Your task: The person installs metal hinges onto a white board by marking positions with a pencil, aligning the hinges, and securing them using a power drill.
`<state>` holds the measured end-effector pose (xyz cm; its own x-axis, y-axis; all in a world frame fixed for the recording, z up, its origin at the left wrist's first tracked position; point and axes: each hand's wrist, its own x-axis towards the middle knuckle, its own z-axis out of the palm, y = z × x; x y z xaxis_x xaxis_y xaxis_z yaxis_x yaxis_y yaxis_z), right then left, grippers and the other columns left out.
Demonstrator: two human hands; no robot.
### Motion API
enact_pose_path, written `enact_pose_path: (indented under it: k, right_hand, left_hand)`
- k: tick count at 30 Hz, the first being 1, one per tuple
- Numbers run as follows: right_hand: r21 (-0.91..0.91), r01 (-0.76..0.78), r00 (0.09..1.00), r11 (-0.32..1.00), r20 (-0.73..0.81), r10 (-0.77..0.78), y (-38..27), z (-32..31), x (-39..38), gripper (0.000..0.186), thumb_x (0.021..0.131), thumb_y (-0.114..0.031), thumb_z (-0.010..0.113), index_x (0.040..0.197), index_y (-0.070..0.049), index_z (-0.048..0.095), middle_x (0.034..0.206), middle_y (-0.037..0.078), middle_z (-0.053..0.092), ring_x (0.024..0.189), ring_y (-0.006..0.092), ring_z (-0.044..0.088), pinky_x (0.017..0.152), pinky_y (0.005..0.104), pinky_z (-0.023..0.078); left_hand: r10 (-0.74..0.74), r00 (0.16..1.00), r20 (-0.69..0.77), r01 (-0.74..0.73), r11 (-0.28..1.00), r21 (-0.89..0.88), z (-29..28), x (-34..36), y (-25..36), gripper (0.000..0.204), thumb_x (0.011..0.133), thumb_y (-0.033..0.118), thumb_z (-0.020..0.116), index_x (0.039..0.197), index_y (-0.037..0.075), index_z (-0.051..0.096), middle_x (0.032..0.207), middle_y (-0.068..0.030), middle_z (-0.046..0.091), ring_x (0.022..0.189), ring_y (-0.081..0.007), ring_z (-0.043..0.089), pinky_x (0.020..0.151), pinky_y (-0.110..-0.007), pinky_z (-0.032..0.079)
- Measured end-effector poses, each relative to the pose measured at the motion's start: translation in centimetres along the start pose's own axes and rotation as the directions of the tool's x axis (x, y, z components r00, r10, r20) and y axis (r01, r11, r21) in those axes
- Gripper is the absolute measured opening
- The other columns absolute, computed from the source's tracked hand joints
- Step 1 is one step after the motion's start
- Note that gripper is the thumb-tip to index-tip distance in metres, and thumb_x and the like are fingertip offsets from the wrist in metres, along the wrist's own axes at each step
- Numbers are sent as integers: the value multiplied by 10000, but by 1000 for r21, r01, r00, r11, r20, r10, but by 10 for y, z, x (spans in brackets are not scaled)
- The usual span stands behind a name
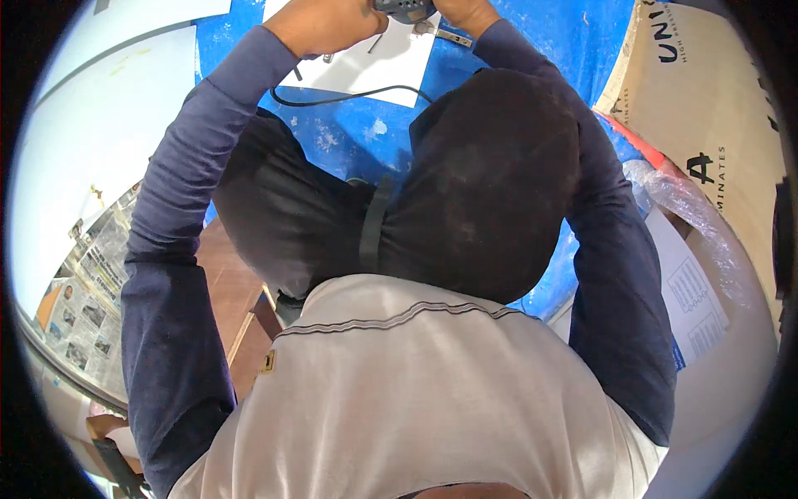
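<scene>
At the far top edge, my left hand is closed against the left side of a dark grey, rounded tool. My right hand meets it from the other side, its fingers partly cut off by the picture's edge. Most of the tool lies out of view, so its exact kind is not clear. Beneath it lies a white sheet with small dark metal pieces on it. A short flat strip with dark marks lies beside my right wrist. A black cable curves across the sheet's near edge.
My bent knees in black trousers stand between my arms, over a blue, white-speckled surface. Cardboard, clear plastic wrap and a printed sheet are at right. Newspaper and pale panels are at left.
</scene>
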<state>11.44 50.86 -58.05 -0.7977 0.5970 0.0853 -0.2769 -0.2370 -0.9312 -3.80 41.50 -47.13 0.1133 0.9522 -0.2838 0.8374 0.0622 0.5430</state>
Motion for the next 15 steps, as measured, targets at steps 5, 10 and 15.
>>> enact_pose_path:
  k: [5, 10, 15]
  right_hand:
    - [-29, 0, 1000, 1000, -2, 0, 6, -3, 1, 352, 1028, -249, 524, 1071, 32, 731, 965, 60, 724, 890, 149, 664, 836, 297, 529]
    - [-50, -28, 1000, 998, 5, 28, 7, -3, 0, 359, 1026, -266, 528, 1077, 23, 736, 959, 61, 727, 883, 150, 666, 834, 298, 529]
    - [-66, -55, 998, 996, 23, 57, 15, -8, -1, 365, 1031, -268, 523, 1114, 17, 735, 988, 75, 742, 915, 177, 680, 875, 313, 531]
  left_hand:
    - [62, 997, -41, -64, 997, -37, 3, -1, -3, 542, 739, 53, 674, 1242, -113, 558, 974, -357, 681, 968, -491, 688, 853, -477, 562]
    - [51, 998, -22, -51, 998, -25, 9, -3, -7, 556, 742, 58, 676, 1257, -108, 548, 941, -350, 683, 931, -494, 691, 826, -484, 567]
    - [30, 998, -61, -32, 999, -40, 17, -4, -9, 567, 746, 72, 684, 1269, -99, 547, 952, -354, 683, 932, -492, 694, 824, -486, 568]
